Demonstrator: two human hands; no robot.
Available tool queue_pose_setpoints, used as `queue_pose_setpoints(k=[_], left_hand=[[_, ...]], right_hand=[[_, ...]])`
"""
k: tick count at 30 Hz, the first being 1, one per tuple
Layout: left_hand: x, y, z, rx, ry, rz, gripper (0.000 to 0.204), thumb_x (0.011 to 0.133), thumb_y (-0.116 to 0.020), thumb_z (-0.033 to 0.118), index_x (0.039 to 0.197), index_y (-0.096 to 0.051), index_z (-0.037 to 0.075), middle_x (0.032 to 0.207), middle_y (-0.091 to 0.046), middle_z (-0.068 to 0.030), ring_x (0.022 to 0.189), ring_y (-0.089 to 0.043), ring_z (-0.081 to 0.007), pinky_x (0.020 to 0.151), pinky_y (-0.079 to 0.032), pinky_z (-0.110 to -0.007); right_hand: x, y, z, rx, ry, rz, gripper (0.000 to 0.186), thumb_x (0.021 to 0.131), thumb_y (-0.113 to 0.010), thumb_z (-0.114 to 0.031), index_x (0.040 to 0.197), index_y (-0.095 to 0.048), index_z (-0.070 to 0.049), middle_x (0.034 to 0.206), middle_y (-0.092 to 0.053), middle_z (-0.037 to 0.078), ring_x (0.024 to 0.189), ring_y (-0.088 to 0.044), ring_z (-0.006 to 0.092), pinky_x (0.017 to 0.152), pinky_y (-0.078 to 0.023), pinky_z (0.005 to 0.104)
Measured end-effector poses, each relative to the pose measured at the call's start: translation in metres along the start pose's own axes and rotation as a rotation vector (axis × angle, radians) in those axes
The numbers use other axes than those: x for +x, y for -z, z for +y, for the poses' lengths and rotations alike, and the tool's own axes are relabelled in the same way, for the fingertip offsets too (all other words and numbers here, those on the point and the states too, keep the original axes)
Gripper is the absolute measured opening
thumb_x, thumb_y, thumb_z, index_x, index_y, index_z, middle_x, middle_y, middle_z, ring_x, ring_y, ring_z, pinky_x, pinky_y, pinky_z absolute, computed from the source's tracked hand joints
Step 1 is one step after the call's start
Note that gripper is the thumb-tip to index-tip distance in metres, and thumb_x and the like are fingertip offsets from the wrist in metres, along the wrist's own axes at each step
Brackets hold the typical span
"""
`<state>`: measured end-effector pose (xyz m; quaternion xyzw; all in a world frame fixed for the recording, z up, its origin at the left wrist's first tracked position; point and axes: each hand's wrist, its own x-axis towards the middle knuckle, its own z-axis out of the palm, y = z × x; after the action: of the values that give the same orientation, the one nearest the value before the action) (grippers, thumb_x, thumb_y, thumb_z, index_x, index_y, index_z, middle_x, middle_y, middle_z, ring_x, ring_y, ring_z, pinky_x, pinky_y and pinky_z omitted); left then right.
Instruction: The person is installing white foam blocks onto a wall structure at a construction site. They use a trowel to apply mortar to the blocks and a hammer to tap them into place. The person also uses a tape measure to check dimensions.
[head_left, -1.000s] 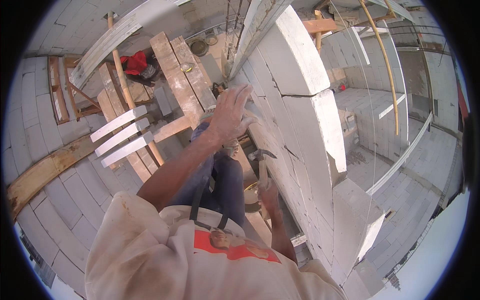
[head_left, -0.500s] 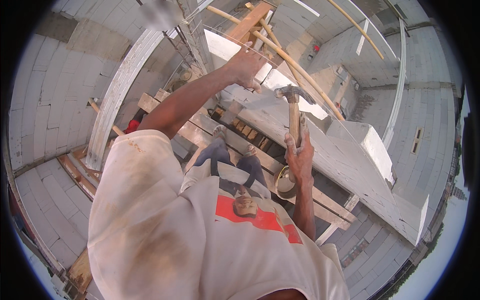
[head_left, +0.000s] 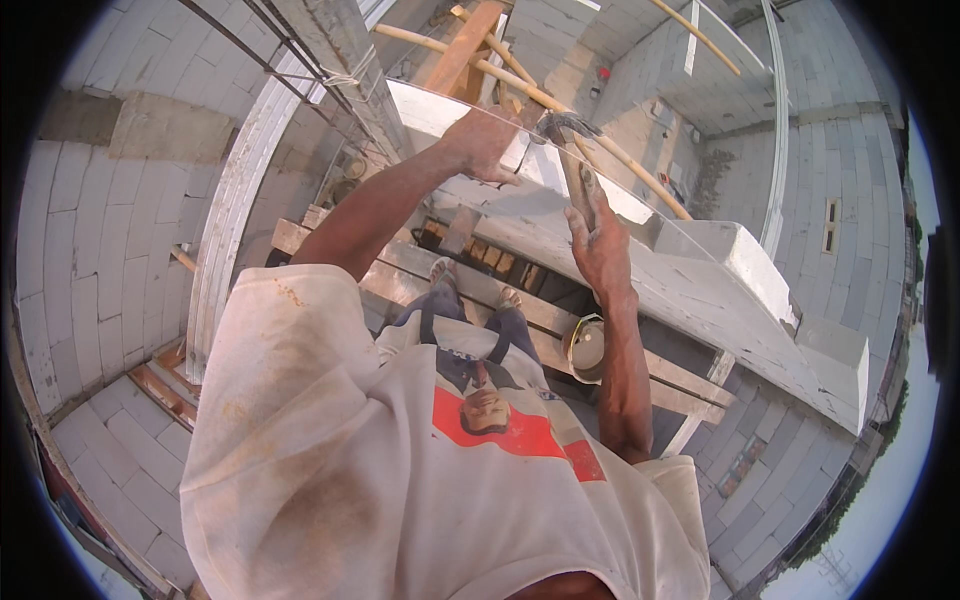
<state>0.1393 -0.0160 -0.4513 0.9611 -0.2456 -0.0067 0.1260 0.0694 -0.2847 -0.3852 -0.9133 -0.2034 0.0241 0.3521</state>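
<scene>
A claw hammer (head_left: 573, 172) with a dark metal head and a wooden handle is gripped in my right hand (head_left: 604, 250), its fingers wrapped low round the handle. The hammer's head is over the top edge of the pale block wall (head_left: 700, 310), a short way right of my left hand. My left hand (head_left: 482, 148) rests at a white block (head_left: 540, 165) on top of the wall, fingers spread and thumb down over the near face. Its fingertips are partly hidden. A thin taut string runs along the wall top, close to both hands.
Wooden planks (head_left: 510, 300) form the platform under my feet, with a bucket (head_left: 586, 350) at the right. Beyond the wall, bamboo poles (head_left: 555, 105) cross a brown board (head_left: 465, 50). A concrete post with rebar (head_left: 345, 85) rises at left; a larger block (head_left: 735, 260) stands further right.
The hammer has tilted left, and its head has come down nearer the wall top and my left hand. The left hand stays at the block, while the whole view has shifted slightly.
</scene>
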Motion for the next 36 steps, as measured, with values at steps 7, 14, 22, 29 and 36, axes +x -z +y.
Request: queue_pose_setpoints(k=[7, 14, 22, 29, 36], left_hand=[[-0.003, -0.004, 0.000, -0.012, -0.008, 0.108, 0.080, 0.068, -0.075, 0.068, 0.103, -0.058, -0.001, 0.100, -0.061, -0.0209, 0.098, -0.058, -0.0357, 0.090, -0.043, -0.044], [-0.002, -0.006, -0.002, -0.021, -0.002, 0.056, 0.083, 0.070, -0.074, 0.069, 0.108, -0.059, -0.003, 0.102, -0.062, -0.0214, 0.100, -0.059, -0.0364, 0.093, -0.044, -0.045], [-0.003, -0.001, 0.003, -0.038, 0.058, -0.007, 0.087, 0.068, -0.076, 0.069, 0.112, -0.057, -0.004, 0.107, -0.063, -0.0238, 0.107, -0.059, -0.0363, 0.096, -0.044, -0.046], [-0.001, -0.007, 0.000, -0.116, 0.110, -0.019, 0.105, 0.066, -0.081, 0.063, 0.136, -0.045, -0.006, 0.124, -0.058, -0.0277, 0.122, -0.054, -0.0380, 0.111, -0.034, -0.046], [-0.059, -0.017, 0.029, 0.268, 0.448, 0.064, 0.105, 0.076, -0.080, 0.038, 0.151, -0.024, -0.009, 0.155, -0.027, -0.0300, 0.149, -0.020, -0.0428, 0.123, -0.011, -0.057]], right_hand=[[0.007, -0.013, -0.011, -0.065, -0.038, -0.021, 0.049, 0.095, -0.066, -0.015, 0.140, -0.052, -0.001, 0.119, -0.065, 0.031, 0.107, -0.064, 0.0482, 0.089, -0.052, 0.0471], [-0.005, -0.022, -0.005, -0.037, 0.001, 0.088, 0.051, 0.095, -0.065, -0.013, 0.143, -0.050, -0.009, 0.115, -0.065, 0.029, 0.102, -0.065, 0.0471, 0.085, -0.052, 0.0491], [-0.001, -0.012, -0.008, -0.194, 0.049, -0.036, 0.067, 0.095, -0.063, -0.013, 0.154, -0.034, -0.017, 0.094, -0.061, 0.023, 0.082, -0.063, 0.0434, 0.070, -0.050, 0.0514], [0.008, -0.008, -0.022, -0.261, -0.077, -0.203, 0.062, 0.095, -0.064, -0.012, 0.152, -0.040, -0.014, 0.101, -0.065, 0.025, 0.091, -0.065, 0.0445, 0.079, -0.052, 0.0488], [0.018, -0.002, -0.028, -0.042, 0.123, 0.006, 0.056, 0.095, -0.062, -0.015, 0.147, -0.043, -0.005, 0.106, -0.063, 0.027, 0.092, -0.064, 0.0461, 0.081, -0.052, 0.0509]])
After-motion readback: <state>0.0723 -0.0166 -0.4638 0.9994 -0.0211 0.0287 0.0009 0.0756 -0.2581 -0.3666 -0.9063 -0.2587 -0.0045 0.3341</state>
